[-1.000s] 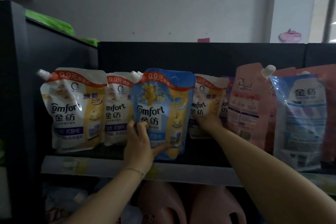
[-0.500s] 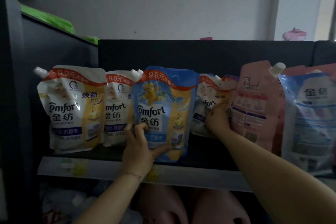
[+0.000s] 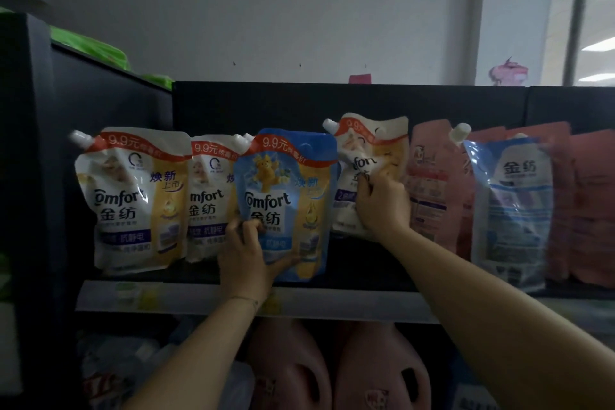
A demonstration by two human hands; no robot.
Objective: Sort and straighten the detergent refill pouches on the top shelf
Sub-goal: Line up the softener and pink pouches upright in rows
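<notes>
Blue film marks the blue pouch, which stands upright near the middle of the top shelf. The left hand grips its lower left edge, fingers curled round the side and thumb laid across the front. Just to its right, the right hand clutches the white-and-gold pouch, fingers bunched into its crumpled front. That pouch is tilted, and its spout sits higher than its neighbours' spouts. Two white pouches stand to the left of the blue one, the nearer partly behind it. A pink pouch and a pale blue pouch stand to the right. Pink jugs sit on the level beneath.
</notes>
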